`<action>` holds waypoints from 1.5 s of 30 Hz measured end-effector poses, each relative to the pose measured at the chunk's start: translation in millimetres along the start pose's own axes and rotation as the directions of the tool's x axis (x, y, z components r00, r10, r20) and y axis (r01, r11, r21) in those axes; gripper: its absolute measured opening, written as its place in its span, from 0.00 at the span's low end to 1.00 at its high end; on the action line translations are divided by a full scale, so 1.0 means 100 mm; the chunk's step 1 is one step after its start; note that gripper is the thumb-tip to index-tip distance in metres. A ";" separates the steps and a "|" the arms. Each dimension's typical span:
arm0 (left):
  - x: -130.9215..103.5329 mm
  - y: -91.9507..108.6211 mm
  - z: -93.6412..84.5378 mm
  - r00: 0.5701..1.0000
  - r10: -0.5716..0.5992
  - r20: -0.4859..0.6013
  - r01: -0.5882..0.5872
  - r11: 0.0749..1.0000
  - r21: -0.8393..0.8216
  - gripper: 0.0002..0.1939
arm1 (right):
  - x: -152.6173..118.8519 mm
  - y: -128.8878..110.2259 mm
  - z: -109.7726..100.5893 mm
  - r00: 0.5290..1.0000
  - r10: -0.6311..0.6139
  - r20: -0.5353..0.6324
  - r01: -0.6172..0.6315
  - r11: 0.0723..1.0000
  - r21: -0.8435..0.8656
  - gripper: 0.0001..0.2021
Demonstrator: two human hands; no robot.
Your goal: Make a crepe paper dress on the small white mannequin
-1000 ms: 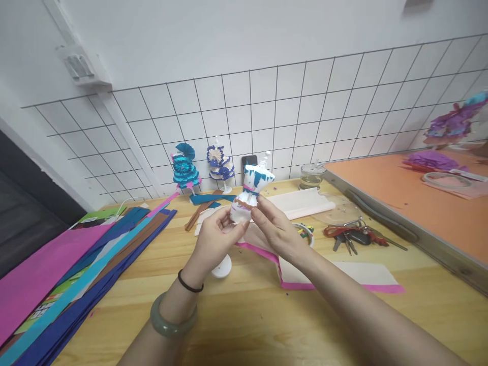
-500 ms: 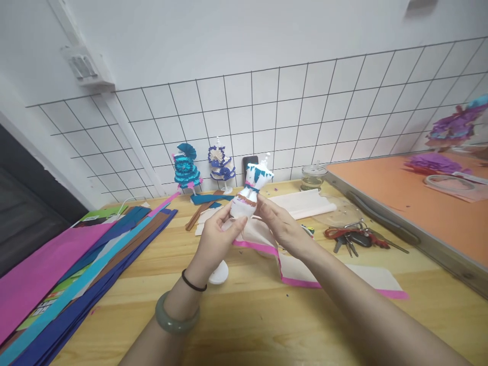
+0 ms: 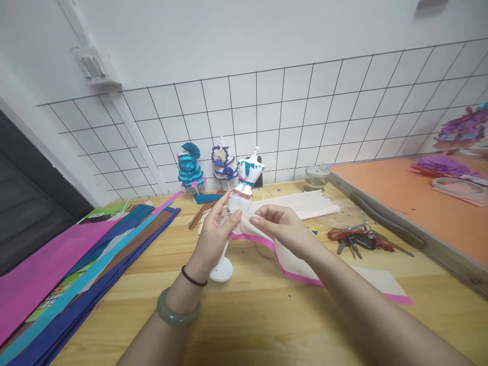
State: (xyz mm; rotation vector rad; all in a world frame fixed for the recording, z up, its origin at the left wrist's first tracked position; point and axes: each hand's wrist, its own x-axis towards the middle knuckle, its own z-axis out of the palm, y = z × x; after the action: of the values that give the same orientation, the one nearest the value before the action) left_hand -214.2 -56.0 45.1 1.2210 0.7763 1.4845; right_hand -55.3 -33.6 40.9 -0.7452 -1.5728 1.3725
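A small white dress-form mannequin [image 3: 241,202] with teal trim at the chest and a brown band at the hips stands tilted over its round white base [image 3: 221,269]. My left hand [image 3: 216,231] is wrapped round its lower body, thumb in front. A long cream paper strip [image 3: 301,264] with a pink border runs from the mannequin down to the right across the table. My right hand [image 3: 280,226] pinches the upper part of this strip just right of the mannequin's hips. The strip's near end lies by my left thumb.
Coloured paper sheets [image 3: 76,284] lie at left. Two decorated mannequins, one teal [image 3: 189,170] and one blue and cream [image 3: 224,165], stand behind. Keys [image 3: 356,239], a glass cup [image 3: 317,178] and an orange-topped board [image 3: 400,193] are at right. A rolled pale paper [image 3: 301,203] lies behind my right hand.
The mannequin has become more upright and moved slightly left and down. My right hand has left the mannequin's side and now pinches the cream strip, raised against the hips.
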 end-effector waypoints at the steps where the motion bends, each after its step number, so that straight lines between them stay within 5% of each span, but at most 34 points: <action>1: 0.00 0.00 0.00 1.000 -0.006 0.008 0.006 1.000 -0.007 0.30 | 0.00 0.00 0.01 1.000 -0.008 0.000 0.008 1.000 0.004 0.11; 10: 0.00 0.02 -0.02 0.998 -0.061 0.016 0.060 0.997 0.058 0.33 | -0.02 -0.04 0.03 0.998 -0.064 0.027 0.066 0.996 -0.064 0.10; 22: 0.00 0.06 -0.03 0.992 -0.104 0.068 0.109 0.991 -0.080 0.31 | -0.03 -0.07 0.06 0.997 -0.061 0.056 0.063 0.997 -0.048 0.11; 30: 0.00 0.09 -0.04 0.986 -0.119 0.114 0.124 0.992 -0.038 0.29 | -0.04 -0.09 0.06 0.984 -0.167 0.063 0.174 0.977 -0.127 0.10; 38: -0.01 0.09 -0.04 0.983 -0.112 0.142 0.118 0.992 -0.033 0.25 | -0.06 -0.07 0.05 0.987 -0.095 0.128 0.095 0.995 0.008 0.08; 45: -0.02 0.08 -0.05 0.978 -0.118 0.171 0.125 0.992 -0.030 0.27 | -0.03 -0.01 0.07 0.993 -0.119 0.018 0.119 0.993 -0.020 0.08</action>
State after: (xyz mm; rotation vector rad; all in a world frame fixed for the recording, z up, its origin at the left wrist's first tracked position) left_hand -221.3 -59.2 50.8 1.2288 0.6906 1.2735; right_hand -60.5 -39.9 40.7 -0.6435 -1.6203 1.2801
